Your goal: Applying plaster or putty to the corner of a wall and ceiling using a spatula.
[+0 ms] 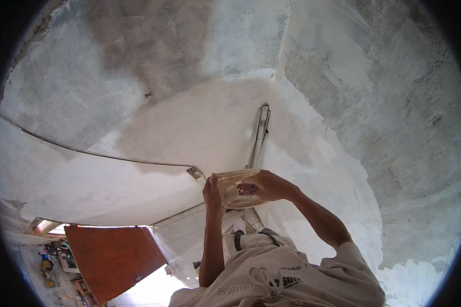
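A see-through plastic container (230,180) with a pale, smeared inside is held up before my chest. My left hand (213,193) grips its left side, thumb up by the rim. At the right side, my right hand (269,185) bends over the rim with its fingers curled inside. Something dark reddish shows around those fingertips; whether it is a held thing or the fingers themselves is unclear.
Plastered walls, patchy white and grey, meet in a corner (275,77). A cable conduit (260,130) runs up the wall, and a thin cable (87,151) crosses leftward to a small box (193,172). At lower left are a brown-red door (115,258), cluttered shelves (61,261) and floor tiles (184,227).
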`<state>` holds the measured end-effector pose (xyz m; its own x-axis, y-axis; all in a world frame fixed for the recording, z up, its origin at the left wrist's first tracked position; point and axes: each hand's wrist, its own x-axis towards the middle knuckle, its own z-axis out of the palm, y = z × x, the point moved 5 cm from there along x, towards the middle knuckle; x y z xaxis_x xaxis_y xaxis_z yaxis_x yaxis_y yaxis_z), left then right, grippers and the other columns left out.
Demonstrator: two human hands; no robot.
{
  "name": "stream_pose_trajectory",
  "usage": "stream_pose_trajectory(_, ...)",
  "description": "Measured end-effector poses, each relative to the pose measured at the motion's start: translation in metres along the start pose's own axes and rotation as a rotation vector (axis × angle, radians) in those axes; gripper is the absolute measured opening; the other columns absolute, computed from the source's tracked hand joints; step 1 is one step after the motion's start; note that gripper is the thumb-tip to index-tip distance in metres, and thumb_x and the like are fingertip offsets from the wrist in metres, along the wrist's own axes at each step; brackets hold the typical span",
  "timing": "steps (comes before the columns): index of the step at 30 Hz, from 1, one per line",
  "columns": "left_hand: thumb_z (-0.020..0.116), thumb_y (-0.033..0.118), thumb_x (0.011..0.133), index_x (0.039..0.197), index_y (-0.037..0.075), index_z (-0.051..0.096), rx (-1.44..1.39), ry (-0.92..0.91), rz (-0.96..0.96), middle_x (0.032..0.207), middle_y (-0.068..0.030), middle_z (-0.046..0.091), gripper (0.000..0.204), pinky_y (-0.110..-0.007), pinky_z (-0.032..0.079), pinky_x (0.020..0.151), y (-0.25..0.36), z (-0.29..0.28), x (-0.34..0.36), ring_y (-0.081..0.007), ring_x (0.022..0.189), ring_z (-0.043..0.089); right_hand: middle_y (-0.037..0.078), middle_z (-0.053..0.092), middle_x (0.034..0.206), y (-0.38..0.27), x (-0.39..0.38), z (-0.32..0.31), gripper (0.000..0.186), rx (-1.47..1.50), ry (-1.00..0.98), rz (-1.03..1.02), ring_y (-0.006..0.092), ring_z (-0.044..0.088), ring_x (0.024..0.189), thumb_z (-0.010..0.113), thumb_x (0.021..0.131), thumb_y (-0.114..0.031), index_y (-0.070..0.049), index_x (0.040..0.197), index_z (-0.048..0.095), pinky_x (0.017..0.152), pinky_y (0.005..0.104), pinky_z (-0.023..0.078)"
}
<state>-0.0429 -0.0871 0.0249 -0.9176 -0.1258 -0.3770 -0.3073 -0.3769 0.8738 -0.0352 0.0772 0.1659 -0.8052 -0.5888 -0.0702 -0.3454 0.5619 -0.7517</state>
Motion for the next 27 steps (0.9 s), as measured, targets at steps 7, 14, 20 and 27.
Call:
stream_pose_trajectory(7, 0.049, 0.034, 0.099, 0.107, 0.0, 0.059, -0.085, -0.024, 0.001, 0.095, -0.0048, 0.06, 0.036, -0.029, 0.047, 0.075, -0.007, 0.006, 0.007, -0.0128, 0.085, 0.055, 0.016, 0.07, 0.094, 0.018, 0.002, -0.015, 0.021, 0.009, -0.017, 0.056, 0.0237, 0.069, 0.089, 0.066, 0.084, -0.007, 0.002, 0.104, 0.063, 0.076, 0.0344, 0.052)
stream_pose_trajectory(14, 0.051, 0.034, 0.097, 0.116, 0.001, 0.054, -0.173, -0.063, -0.001, 0.103, -0.0106, 0.06, 0.039, -0.037, 0.055, 0.077, -0.005, 0.015, 0.017, -0.0208, 0.093, 0.061, 0.004, 0.067, 0.089, 0.057, 0.013, -0.053, 0.016, 0.38, 0.135, 0.06, 0.0115, 0.063, 0.082, 0.064, 0.087, -0.008, 0.001, 0.1, 0.062, 0.071, 0.0278, 0.051)
stream_pose_trajectory(20, 0.052, 0.037, 0.097, 0.115, 0.0, 0.055, -0.218, -0.121, -0.023, 0.105, -0.0096, 0.06, 0.041, -0.035, 0.049, 0.085, -0.01, 0.024, 0.018, -0.0185, 0.097, 0.058, -0.001, 0.062, 0.083, 0.062, 0.03, -0.152, 0.007, 0.363, 0.522, 0.069, 0.0068, 0.058, 0.077, 0.059, 0.088, -0.002, 0.0, 0.093, 0.064, 0.07, 0.0236, 0.049)
stream_pose_trajectory(27, 0.053, 0.039, 0.096, 0.116, -0.001, 0.053, -0.229, -0.029, -0.034, 0.107, -0.0118, 0.059, 0.045, -0.038, 0.051, 0.085, -0.017, 0.036, 0.012, -0.0221, 0.097, 0.059, 0.005, 0.066, 0.099, 0.083, 0.083, -0.226, 0.023, -1.048, 0.368, -0.227, 0.0248, 0.058, 0.102, 0.059, 0.078, -0.003, -0.01, 0.098, 0.068, 0.093, 0.0374, 0.047)
